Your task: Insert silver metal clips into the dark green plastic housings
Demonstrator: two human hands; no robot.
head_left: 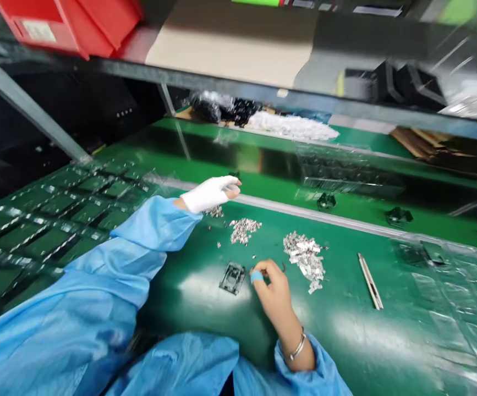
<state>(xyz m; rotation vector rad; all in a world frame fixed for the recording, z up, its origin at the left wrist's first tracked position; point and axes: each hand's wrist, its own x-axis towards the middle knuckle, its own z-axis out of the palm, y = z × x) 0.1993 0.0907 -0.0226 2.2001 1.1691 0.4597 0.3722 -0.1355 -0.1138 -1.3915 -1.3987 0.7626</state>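
My left hand (211, 192), in a white fingertip-less glove, reaches to the metal strip along the belt. Its fingers are stretched out and slightly apart, beside a small dark part (235, 174) partly hidden by them. My right hand (272, 283) has a blue band on one finger and is closed in a pinch; whatever it holds is too small to name. Just left of it, a black square part (232, 278) lies flat on the green table (188, 308). Small metal pieces (244, 231) are heaped beyond that part, and silvery flat pieces (305, 259) form a pile to the right.
A utility knife (370, 281) lies at the right. Clear trays are stacked at the left (52, 220) and right (461, 302). Black parts (327, 202) stand along the green belt (275, 190). Overhead, a metal shelf (238, 82) carries a red bin (69, 27).
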